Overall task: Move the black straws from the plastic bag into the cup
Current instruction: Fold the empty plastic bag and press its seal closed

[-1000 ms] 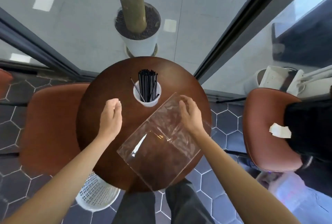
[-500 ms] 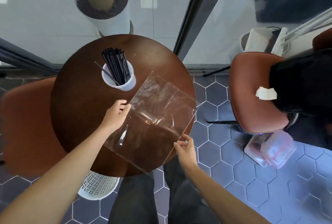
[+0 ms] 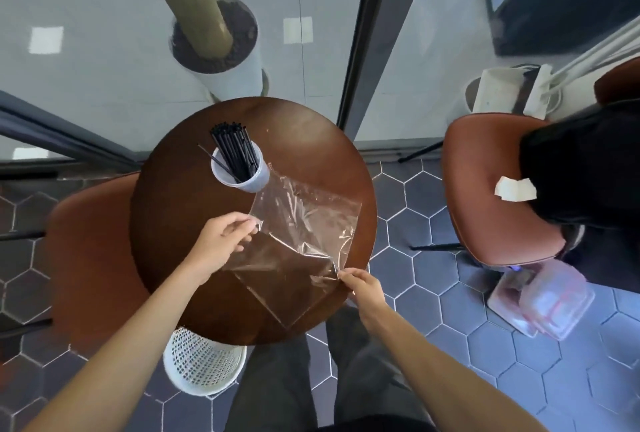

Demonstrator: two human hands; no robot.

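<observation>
A bundle of black straws (image 3: 235, 151) stands in a white cup (image 3: 254, 180) at the back left of the round brown table (image 3: 173, 210). One straw leans apart to the left. A clear plastic bag (image 3: 298, 244) lies flat and looks empty, reaching from beside the cup to the table's near right edge. My left hand (image 3: 221, 241) pinches the bag's left edge. My right hand (image 3: 360, 284) pinches its right corner at the table rim.
A white mesh basket (image 3: 201, 362) stands on the floor under the table's near edge. Brown chairs sit at left (image 3: 90, 258) and right (image 3: 491, 196); the right one holds a dark bag and a white paper. A potted trunk (image 3: 214, 37) stands behind glass.
My right hand left the bag's far edge and came to its near right corner. My left hand moved onto the bag's left edge and pinched it. The bag has crumpled slightly.
</observation>
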